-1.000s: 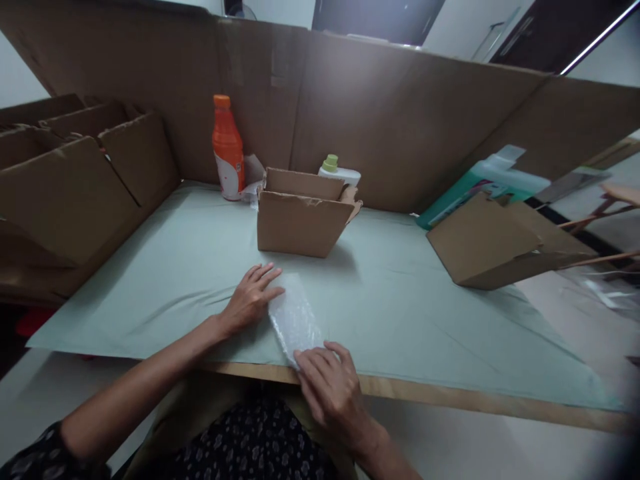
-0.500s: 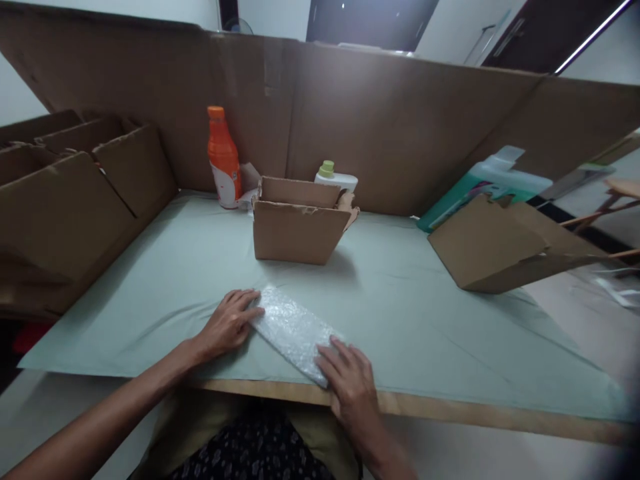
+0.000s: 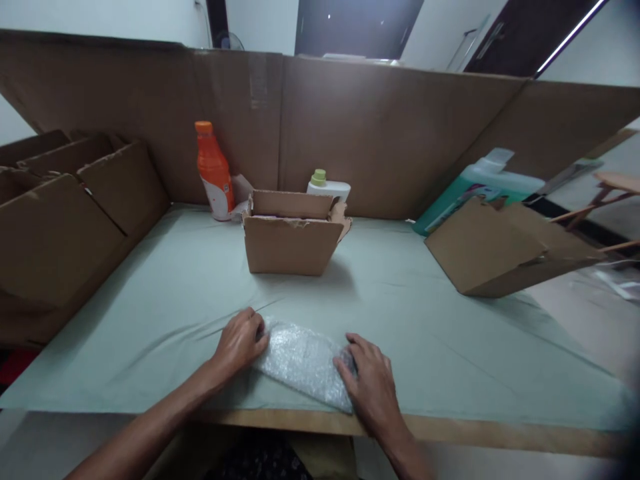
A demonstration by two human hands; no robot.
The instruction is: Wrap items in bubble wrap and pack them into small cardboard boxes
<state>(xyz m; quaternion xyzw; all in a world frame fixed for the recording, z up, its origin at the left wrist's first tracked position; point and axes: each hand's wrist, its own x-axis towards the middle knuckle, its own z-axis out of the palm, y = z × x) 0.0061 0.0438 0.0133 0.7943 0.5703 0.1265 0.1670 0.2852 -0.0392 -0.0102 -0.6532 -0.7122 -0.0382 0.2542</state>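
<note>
A bubble-wrap bundle [image 3: 303,363] lies on the pale green tabletop [image 3: 165,300] near its front edge. My left hand [image 3: 239,343] grips the bundle's left end with curled fingers. My right hand [image 3: 370,383] holds its right end, fingers bent over the top. A small open cardboard box [image 3: 290,233] stands a little beyond the bundle, in the middle of the table.
An orange bottle [image 3: 213,170] and a white bottle with a green cap [image 3: 325,185] stand behind the small box. A teal jug [image 3: 475,187] and a tipped cardboard box [image 3: 495,247] are at the right. Larger cartons [image 3: 65,213] line the left; a cardboard wall [image 3: 380,127] closes the back.
The bundle has turned from lengthwise to lying across in front of me. Both hands went from flat on it to curled around its two ends. The view has tilted up a little.
</note>
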